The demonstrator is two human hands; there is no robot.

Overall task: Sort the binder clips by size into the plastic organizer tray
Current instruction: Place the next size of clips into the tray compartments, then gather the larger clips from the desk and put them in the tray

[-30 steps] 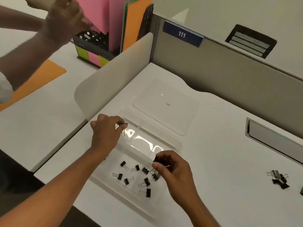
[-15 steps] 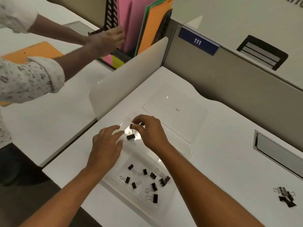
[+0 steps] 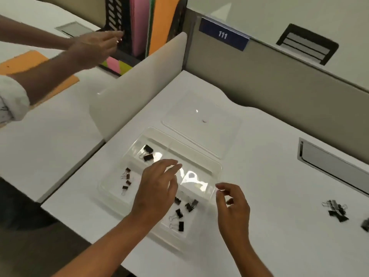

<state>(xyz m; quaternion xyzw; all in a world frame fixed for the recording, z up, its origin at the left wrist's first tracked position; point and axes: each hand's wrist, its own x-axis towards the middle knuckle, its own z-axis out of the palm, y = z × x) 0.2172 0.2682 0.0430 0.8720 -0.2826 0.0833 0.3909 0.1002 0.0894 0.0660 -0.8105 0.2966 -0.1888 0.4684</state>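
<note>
From the head view we note the left hand (image 3: pixel 157 188) spread over the clear organizer tray (image 3: pixel 216 168) on the counter (image 3: pixel 269 176), the right hand (image 3: pixel 232 204) loosely curled, empty, and binder clips (image 3: pixel 180 213) lying in three compartments.

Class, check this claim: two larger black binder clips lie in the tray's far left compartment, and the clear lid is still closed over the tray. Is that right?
Not quite. In the head view, the clear lid is off, lying flat on the desk beyond the tray. The two larger binder clips do lie in the far left compartment.
</note>
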